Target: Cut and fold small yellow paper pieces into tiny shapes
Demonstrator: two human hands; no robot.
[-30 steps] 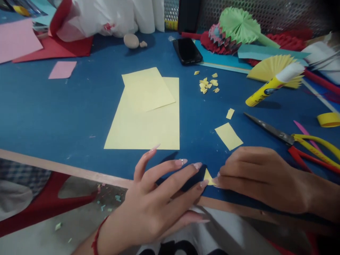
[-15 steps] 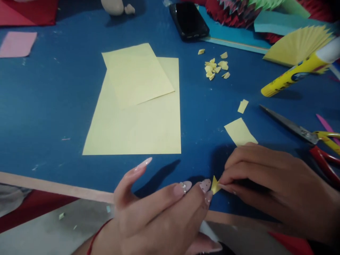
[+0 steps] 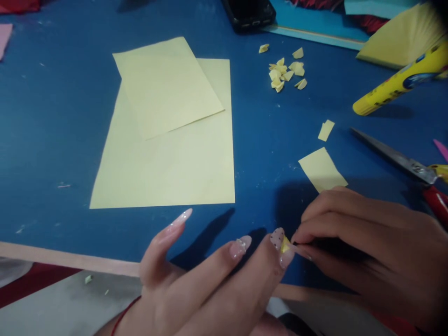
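Between my hands, close to the table's front edge, is a small folded piece of yellow paper [image 3: 285, 244]. My left hand [image 3: 213, 280] pinches it between the thumb and a finger, with the other fingers spread away. My right hand [image 3: 364, 247] grips its other side with closed fingertips, which partly hide it. Beyond my right knuckles lies a small yellow paper rectangle [image 3: 322, 169], with a smaller paper scrap [image 3: 326, 130] above it. Several tiny folded paper bits [image 3: 280, 74] form a loose pile farther back.
Two overlapping yellow sheets [image 3: 168, 168] lie left of centre on the blue table [image 3: 52, 140]. Scissors [image 3: 395, 156] and a yellow glue stick [image 3: 392, 91] are at right. A black phone [image 3: 250, 14] and a pleated yellow paper fan [image 3: 395, 42] sit at the back.
My fingers have closed in on the small yellow piece, so less of it shows. The view has shifted slightly, moving the table items up in the picture.
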